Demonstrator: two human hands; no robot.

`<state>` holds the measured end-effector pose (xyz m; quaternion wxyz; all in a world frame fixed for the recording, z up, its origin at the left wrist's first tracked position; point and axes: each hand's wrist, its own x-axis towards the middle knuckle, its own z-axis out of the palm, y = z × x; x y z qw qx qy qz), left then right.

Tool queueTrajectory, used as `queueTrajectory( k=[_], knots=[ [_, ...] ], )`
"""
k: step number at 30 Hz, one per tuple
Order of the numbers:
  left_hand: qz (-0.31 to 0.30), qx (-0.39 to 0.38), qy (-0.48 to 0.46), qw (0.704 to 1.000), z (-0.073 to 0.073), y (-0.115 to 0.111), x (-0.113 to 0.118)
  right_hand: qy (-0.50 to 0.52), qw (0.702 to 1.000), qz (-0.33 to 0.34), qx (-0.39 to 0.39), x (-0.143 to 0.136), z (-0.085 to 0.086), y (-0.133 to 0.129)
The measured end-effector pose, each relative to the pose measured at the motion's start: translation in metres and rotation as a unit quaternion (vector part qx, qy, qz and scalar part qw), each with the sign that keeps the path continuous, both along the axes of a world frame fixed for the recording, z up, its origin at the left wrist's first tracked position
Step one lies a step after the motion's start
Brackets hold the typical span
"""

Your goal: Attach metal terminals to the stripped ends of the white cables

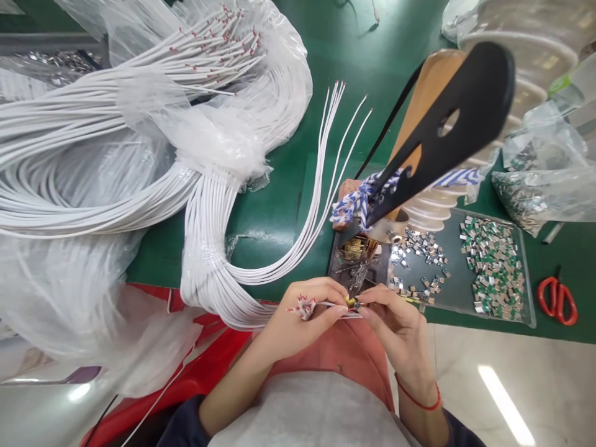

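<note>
My left hand (pixel 298 326) is closed around a bunch of white cables (pixel 254 315), whose red-tipped ends (pixel 305 307) stick out between thumb and palm. Its thumb and forefinger pinch near a small yellow piece (pixel 350 302). Fingertips of my right hand (pixel 395 320) are pressed together at the same spot, on a small part too hidden to name. The thick loop of cables runs up from my left hand to a plastic-wrapped bundle (pixel 209 254). Several loose cables (pixel 298 248) curve across the green table (pixel 261 223).
A tray (pixel 454 261) of small metal and green connectors stands right of my hands. Behind it are a black bracket (pixel 470 124), a ribbed clear hose (pixel 516 56) and a brick (pixel 348 189). Red scissors (pixel 557 301) lie far right. A large cable coil (pixel 93 211) fills the left.
</note>
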<state>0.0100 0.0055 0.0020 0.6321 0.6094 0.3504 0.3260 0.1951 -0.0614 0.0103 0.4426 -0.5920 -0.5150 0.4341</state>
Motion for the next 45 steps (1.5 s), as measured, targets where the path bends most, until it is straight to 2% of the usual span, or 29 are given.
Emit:
queueTrajectory(
  k=[5,11,22,28,32,38,45],
  knots=[
    [0.024,-0.01,0.012,1.0,-0.003,-0.004,0.001,0.026,1.0,-0.001,0.012,-0.002,-0.004,0.0],
    [0.051,0.005,0.021,0.998,0.0,-0.005,0.005,-0.008,1.0,-0.003,0.022,-0.004,-0.009,-0.001],
    [0.066,0.029,0.036,0.997,-0.004,-0.01,0.006,-0.024,0.999,0.028,0.029,-0.002,-0.006,0.003],
    [0.102,0.049,0.039,0.993,-0.001,-0.011,0.009,-0.002,0.997,-0.046,0.06,0.002,-0.01,0.001],
    [0.12,0.064,0.044,0.99,-0.001,-0.012,0.009,-0.03,0.997,-0.032,0.071,0.005,-0.005,-0.003],
    [0.136,0.085,0.055,0.986,0.001,-0.014,0.007,0.0,0.999,-0.053,0.004,-0.002,-0.005,-0.004],
    [0.142,0.105,0.051,0.983,-0.001,-0.016,0.01,0.018,0.997,-0.058,0.04,-0.013,-0.009,0.004]
  ],
)
